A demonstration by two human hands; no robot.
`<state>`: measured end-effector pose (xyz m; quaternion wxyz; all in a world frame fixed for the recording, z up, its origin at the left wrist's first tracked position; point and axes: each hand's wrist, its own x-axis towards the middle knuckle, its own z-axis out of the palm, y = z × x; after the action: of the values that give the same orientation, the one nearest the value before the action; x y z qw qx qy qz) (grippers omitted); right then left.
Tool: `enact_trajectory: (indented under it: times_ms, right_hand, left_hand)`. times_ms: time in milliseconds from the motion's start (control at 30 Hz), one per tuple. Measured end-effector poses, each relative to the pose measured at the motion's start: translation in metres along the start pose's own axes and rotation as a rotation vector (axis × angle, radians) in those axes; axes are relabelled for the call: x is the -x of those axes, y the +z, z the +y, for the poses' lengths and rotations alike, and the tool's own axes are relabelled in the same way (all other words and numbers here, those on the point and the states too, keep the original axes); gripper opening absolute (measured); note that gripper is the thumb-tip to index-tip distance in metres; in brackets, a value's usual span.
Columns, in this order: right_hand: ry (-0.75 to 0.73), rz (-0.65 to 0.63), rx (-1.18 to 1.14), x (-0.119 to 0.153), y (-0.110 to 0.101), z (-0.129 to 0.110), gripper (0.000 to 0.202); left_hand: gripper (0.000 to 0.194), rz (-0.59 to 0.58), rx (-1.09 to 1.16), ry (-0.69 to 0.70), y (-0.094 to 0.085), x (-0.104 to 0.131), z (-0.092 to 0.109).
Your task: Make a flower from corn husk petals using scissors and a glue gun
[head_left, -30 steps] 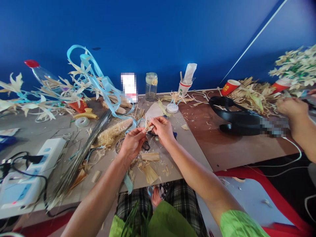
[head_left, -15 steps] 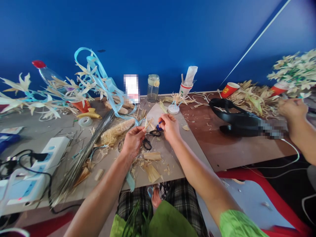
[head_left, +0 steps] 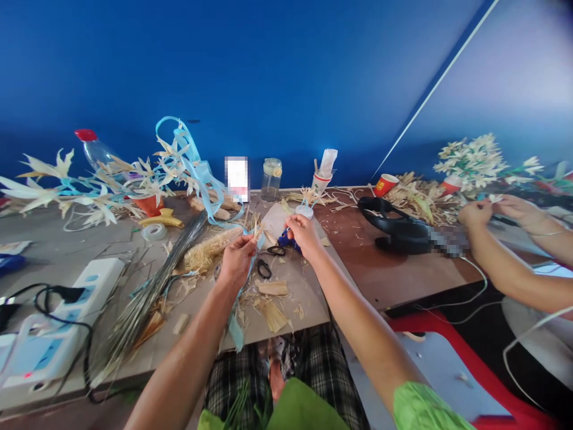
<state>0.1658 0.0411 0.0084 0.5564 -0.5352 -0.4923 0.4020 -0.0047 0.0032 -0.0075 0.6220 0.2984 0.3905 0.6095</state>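
My left hand (head_left: 240, 257) is pinched on a thin pale strip of corn husk (head_left: 256, 227), which points up from the fingertips. To its right, my right hand (head_left: 303, 232) has its thumb and fingers pressed together; what they hold, if anything, is too small to make out. A blue object (head_left: 286, 240) lies just below the right fingers, partly hidden by them. Between and below the hands are the black handles of scissors (head_left: 264, 269). A light blue ribbon (head_left: 251, 263) runs down beside the left hand, near a corn cob (head_left: 208, 248).
A bundle of thin wires (head_left: 156, 286) and a white power strip (head_left: 96, 280) lie on the left. Behind stand a glass jar (head_left: 271, 182) and a paper cup (head_left: 320, 181). On the right are a black object (head_left: 398, 233) and a co-worker's hands (head_left: 477, 212).
The view has shifted, bringing both of the co-worker's hands into sight. My hands are slightly farther apart, and the blue object shows more below my right fingers. My left hand still pinches the strip.
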Motion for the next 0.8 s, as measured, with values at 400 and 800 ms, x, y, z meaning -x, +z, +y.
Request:
enact_trajectory:
  times_ms: [400,800]
  right_hand:
    - [0.015,-0.195,1.237,0.032,-0.037,0.012,0.047]
    - [0.011,-0.22,1.259,0.013,-0.024,0.015,0.037]
  left_hand:
    - [0.014,-0.063,0.138,0.032,0.004,0.006,0.011]
    - [0.016,-0.085,0.181,0.062,0.001,0.005,0.01]
